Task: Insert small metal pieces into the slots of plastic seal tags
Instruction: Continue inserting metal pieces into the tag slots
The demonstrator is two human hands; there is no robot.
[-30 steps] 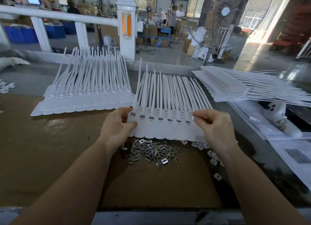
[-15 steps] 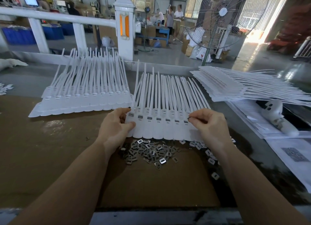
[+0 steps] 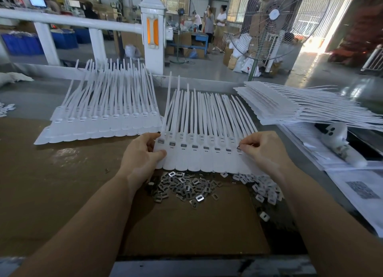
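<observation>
Metal pieces [image 3: 182, 185] heaped, white tags [image 3: 103, 119] left

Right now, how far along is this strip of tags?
Done: the strip shows metal pieces in its slots along the row. In hand: right hand pinches a clip at the rightmost slot; left hand holds the edge. Left: the stack at right.

- Both bare forearms reach forward from the near edge of the table.
- The left hand [image 3: 143, 154] is curled, thumb lying on top and fingers tucked beneath what it grips.
- The right hand [image 3: 263, 150] is knuckles-up, thumb and forefinger pinched together at their tips, the other fingers bent.
</observation>
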